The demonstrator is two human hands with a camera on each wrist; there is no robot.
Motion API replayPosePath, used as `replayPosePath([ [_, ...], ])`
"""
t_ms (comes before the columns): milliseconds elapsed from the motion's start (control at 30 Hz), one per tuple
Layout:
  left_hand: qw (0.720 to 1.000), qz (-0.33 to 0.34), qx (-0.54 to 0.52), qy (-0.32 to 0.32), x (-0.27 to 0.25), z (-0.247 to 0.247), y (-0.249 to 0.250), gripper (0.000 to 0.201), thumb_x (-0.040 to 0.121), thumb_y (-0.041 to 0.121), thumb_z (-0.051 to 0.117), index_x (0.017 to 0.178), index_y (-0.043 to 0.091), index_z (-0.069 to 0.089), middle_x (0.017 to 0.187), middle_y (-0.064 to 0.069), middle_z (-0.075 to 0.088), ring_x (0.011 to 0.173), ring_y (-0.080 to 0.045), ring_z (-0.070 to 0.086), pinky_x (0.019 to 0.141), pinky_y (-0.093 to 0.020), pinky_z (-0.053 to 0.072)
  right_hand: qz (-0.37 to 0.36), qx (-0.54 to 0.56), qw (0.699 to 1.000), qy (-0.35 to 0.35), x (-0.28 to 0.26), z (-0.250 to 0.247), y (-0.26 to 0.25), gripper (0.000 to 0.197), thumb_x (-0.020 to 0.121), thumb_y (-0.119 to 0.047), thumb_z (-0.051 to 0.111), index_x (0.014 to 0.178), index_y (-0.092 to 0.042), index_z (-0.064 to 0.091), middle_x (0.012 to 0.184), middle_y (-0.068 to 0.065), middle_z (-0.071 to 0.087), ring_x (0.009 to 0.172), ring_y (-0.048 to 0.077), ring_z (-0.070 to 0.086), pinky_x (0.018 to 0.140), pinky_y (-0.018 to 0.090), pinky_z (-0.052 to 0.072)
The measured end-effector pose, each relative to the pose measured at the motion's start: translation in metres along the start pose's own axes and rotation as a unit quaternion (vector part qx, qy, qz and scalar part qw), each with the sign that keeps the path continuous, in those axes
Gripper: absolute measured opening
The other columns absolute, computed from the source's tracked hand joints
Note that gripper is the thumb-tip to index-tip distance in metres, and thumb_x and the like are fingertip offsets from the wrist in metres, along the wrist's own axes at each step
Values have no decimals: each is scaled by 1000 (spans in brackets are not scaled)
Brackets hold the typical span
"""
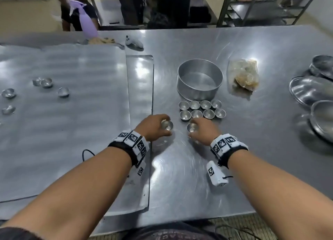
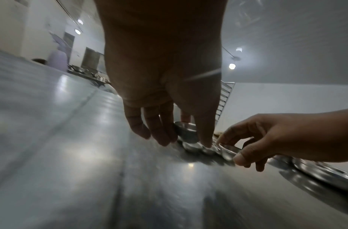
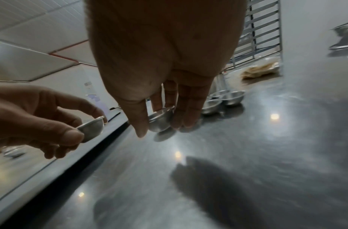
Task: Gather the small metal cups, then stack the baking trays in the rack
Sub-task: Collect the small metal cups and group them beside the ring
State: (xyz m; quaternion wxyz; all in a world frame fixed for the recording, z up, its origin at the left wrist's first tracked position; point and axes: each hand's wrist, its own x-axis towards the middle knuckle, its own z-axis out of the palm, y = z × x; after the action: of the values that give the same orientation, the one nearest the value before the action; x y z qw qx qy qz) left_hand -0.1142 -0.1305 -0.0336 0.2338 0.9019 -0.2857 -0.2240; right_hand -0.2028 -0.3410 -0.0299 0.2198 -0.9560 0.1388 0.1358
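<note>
Each hand holds one small metal cup just above the steel table. My left hand (image 1: pixel 164 125) pinches a cup (image 1: pixel 168 126) by its rim, beside the trays' right edge. My right hand (image 1: pixel 194 129) grips another cup (image 1: pixel 191 127) close to the front row of several gathered cups (image 1: pixel 202 110). The right wrist view shows the right hand's cup (image 3: pixel 161 120) between thumb and fingers, and the left hand's cup (image 3: pixel 92 128) at the left. Several loose cups (image 1: pixel 47 82) lie on the top baking tray (image 1: pixel 72 131), which rests on a second tray (image 1: pixel 140 88). The rack (image 1: pixel 270 7) stands behind the table.
A round cake tin (image 1: pixel 200 79) stands just behind the gathered cups, with a plastic bag of food (image 1: pixel 245 75) to its right. Wide metal pans (image 1: pixel 310 90) fill the table's right edge. A purple spray bottle (image 1: pixel 88 25) and a white controller (image 1: pixel 134 41) sit at the back. People stand beyond the table.
</note>
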Motion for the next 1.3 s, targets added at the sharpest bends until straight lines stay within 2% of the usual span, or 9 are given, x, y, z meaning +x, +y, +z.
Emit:
replayPosePath([
  [233, 999, 9, 7, -40, 27, 66, 54, 53, 85, 40, 75, 134, 27, 58, 127, -5, 67, 115, -26, 62, 87, -29, 45, 25, 31, 999, -13, -14, 3, 78, 56, 72, -20, 77, 126, -25, 62, 123, 4, 66, 112, 27, 61, 92, 33, 49],
  [400, 999, 3, -13, -50, 39, 97, 82, 50, 84, 41, 75, 130, 30, 57, 121, -1, 70, 110, -24, 65, 91, -33, 50, 38, 38, 999, 3, -17, 2, 113, 54, 80, -21, 73, 132, -20, 56, 129, 6, 63, 117, 29, 58, 95, 34, 46],
  [533, 999, -14, -30, -16, 48, 111, 99, 70, 80, 39, 78, 143, 31, 48, 128, -2, 67, 115, -24, 62, 95, -36, 50, 50, 47, 997, 17, -14, -3, 133, 57, 82, -23, 72, 136, -20, 52, 136, 8, 57, 122, 29, 55, 100, 34, 43],
  [633, 996, -29, -79, 8, 52, 119, 108, 78, 80, 38, 80, 149, 24, 45, 120, -6, 70, 109, -23, 65, 92, -34, 51, 56, 67, 996, 27, -12, -6, 144, 68, 81, -27, 74, 143, -20, 48, 141, 6, 52, 129, 26, 50, 104, 33, 39],
  [767, 989, -57, -124, 60, 50, 123, 119, 70, 76, 52, 72, 136, 19, 56, 95, 6, 69, 94, -17, 66, 79, -29, 48, 52, 87, 994, 47, -7, -10, 152, 56, 79, -28, 76, 132, -21, 57, 130, 5, 59, 119, 24, 55, 98, 32, 42],
  [867, 984, -62, -145, 85, 51, 122, 124, 41, 78, 52, 70, 108, 26, 63, 85, 16, 66, 82, -7, 64, 76, -31, 52, 46, 104, 992, 45, -1, -13, 156, 52, 78, -26, 76, 126, -20, 60, 124, 5, 62, 111, 24, 59, 91, 30, 43],
  [933, 984, -55, -147, 87, 56, 121, 125, 33, 75, 56, 65, 96, 31, 59, 78, 18, 63, 76, 1, 61, 71, -30, 50, 39, 105, 993, 49, 4, -16, 159, 50, 77, -25, 76, 124, -19, 61, 121, 5, 64, 108, 24, 60, 85, 27, 42],
  [1100, 983, -40, -152, 98, 66, 122, 127, 30, 78, 51, 65, 100, 33, 58, 76, 19, 60, 75, 5, 58, 71, -28, 47, 33, 116, 991, 54, 14, -18, 166, 52, 76, -22, 79, 125, -20, 61, 117, 2, 68, 106, 22, 62, 81, 21, 38],
  [1300, 983, -32, -148, 108, 76, 126, 121, 37, 85, 44, 74, 114, 22, 64, 82, 15, 63, 79, -5, 62, 68, -23, 44, 16, 127, 990, 61, 16, -18, 168, 52, 75, -31, 82, 121, -20, 62, 111, 1, 68, 91, 14, 55, 79, 23, 39],
])
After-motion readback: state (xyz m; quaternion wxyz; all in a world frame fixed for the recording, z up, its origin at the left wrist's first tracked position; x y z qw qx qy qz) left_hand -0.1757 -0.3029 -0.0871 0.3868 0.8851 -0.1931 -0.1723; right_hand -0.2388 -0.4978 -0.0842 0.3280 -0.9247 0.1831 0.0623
